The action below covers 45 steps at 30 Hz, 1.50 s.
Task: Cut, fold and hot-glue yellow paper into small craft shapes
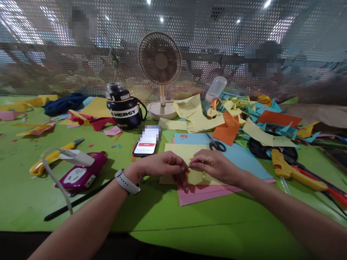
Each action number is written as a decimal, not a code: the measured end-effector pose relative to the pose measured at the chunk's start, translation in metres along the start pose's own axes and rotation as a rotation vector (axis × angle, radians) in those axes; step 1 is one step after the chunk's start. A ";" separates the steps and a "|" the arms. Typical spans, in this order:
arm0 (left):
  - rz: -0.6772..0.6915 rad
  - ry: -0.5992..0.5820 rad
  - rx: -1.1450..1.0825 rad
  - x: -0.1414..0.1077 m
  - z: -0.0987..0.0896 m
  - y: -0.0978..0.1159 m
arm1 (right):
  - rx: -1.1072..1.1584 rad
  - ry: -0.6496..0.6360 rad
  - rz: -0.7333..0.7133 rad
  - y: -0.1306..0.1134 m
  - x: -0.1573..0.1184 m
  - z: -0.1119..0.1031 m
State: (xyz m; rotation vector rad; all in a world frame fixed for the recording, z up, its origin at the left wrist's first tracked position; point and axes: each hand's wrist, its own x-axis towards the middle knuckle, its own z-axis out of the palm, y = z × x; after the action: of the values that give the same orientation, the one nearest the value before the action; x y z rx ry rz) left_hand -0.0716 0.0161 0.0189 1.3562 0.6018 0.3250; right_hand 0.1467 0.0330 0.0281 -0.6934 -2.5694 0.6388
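We work at a green table (168, 220) covered with coloured paper, shut off at the far edge by a perforated metal screen (54, 54) with ceiling lights glinting through it.

We count one desk fan (159, 68) standing upright at the back, one black jug (124, 106) marked ENERGY just left of it, one phone (146, 144) lying flat with its screen lit, one pair of scissors (216, 143) on a blue sheet (244, 159), one yellow glue gun (292, 169) on the right, one magenta power strip (81, 173) on the left, and one yellow-handled cutter (51, 157) beyond it. A heap of paper scraps (244, 115) — too many to count — spreads along the right rear.

Our two forearms reach in from the lower corners and meet in the middle. The left hand (162, 166), a pale watch (126, 181) on its wrist, and the right hand (214, 164) sit knuckles up, fingertips almost touching — both pinching a small yellow paper piece (195, 176). That piece rests on a larger yellow sheet (181, 151), which lies over the blue sheet and a pink sheet (203, 193), directly in front of us.
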 end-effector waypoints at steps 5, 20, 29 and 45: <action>-0.019 0.003 0.031 0.001 0.001 0.001 | 0.072 -0.001 0.049 -0.003 0.000 -0.001; -0.017 0.129 0.097 0.001 0.004 0.005 | 0.296 -0.004 0.206 -0.002 -0.001 0.001; 0.011 0.094 0.070 0.002 0.003 0.006 | 0.306 0.012 0.195 0.000 -0.001 0.002; 0.003 0.078 0.106 0.002 0.001 0.003 | 0.371 0.009 0.238 0.000 0.000 0.001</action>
State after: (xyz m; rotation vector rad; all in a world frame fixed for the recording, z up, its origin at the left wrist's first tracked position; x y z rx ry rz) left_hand -0.0695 0.0167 0.0211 1.4512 0.6903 0.3534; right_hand 0.1467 0.0328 0.0269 -0.8714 -2.2830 1.1484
